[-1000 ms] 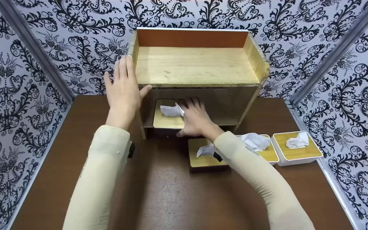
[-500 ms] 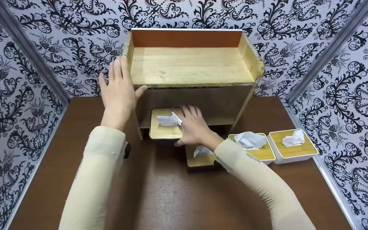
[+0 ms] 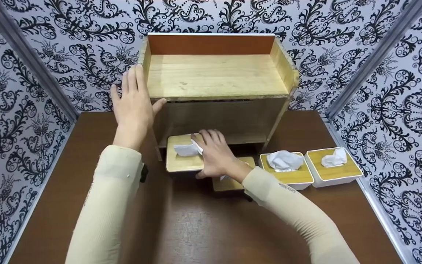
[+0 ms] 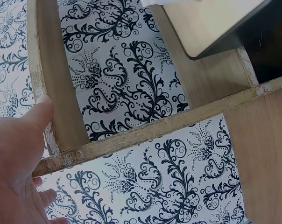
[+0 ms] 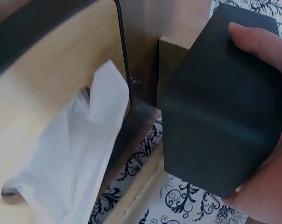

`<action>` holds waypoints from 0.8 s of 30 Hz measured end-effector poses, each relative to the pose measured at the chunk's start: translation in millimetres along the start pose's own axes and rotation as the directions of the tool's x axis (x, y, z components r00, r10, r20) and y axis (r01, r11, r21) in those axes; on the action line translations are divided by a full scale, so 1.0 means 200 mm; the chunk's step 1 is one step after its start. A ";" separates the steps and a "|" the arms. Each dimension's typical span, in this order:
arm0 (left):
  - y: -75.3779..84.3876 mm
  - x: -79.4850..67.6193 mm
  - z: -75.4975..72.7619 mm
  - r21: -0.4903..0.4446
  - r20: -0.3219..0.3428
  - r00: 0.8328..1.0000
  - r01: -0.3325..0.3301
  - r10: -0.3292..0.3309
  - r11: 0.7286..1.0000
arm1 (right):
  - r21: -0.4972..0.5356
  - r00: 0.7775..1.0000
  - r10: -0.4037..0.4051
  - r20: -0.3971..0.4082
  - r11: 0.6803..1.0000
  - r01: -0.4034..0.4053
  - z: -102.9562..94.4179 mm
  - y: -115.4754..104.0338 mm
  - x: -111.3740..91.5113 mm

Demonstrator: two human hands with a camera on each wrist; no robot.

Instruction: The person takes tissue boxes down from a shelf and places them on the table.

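My right hand [image 3: 215,157] grips a dark tissue box with a wooden lid [image 3: 181,163] by its right side, in front of the shelf's lower compartment. White tissue [image 3: 187,149] sticks out of its lid. Seen from the right wrist, the thumb lies on one side of the black box [image 5: 215,102], while the other fingers are mostly hidden. My left hand [image 3: 133,106] lies with straight fingers along the left side of the wooden shelf [image 3: 214,75]. In the left wrist view its thumb [image 4: 40,112] touches the shelf's edge.
Below my right forearm a second dark tissue box [image 3: 229,186] stands on the brown table [image 3: 203,227], partly hidden. To its right are two white tissue boxes with wooden lids, a nearer one [image 3: 295,179] and a farther one [image 3: 343,172]. Patterned walls [image 3: 390,128] enclose the table.
My right hand has drawn the dark tissue box out of the shelf's lower compartment, toward me and slightly left. My left hand has stayed at the shelf's side.
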State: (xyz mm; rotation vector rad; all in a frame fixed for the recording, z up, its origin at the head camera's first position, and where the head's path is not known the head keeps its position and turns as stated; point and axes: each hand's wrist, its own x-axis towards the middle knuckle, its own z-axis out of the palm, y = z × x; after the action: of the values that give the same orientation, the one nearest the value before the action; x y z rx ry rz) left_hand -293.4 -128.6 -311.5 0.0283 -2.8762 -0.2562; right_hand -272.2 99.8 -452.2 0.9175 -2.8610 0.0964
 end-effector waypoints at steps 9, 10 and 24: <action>0.00 0.00 0.00 0.012 -0.010 1.000 -0.006 0.006 1.000 | -0.043 0.997 -0.006 0.076 0.999 0.009 0.02 -0.08 -0.01; 0.00 0.00 0.00 0.013 -0.012 1.000 -0.006 0.006 1.000 | -0.049 0.997 -0.006 0.081 0.999 0.010 0.03 -0.09 -0.01; 0.00 -0.01 0.00 0.017 -0.023 1.000 -0.011 0.012 1.000 | -0.027 0.997 -0.031 0.073 0.999 0.033 0.14 -0.21 -0.03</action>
State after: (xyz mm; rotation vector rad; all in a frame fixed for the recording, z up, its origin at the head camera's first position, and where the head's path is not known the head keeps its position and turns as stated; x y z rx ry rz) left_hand -292.3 -128.7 -312.0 0.0176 -2.8544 -0.2279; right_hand -245.3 67.2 -479.1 0.9814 -2.9043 0.0201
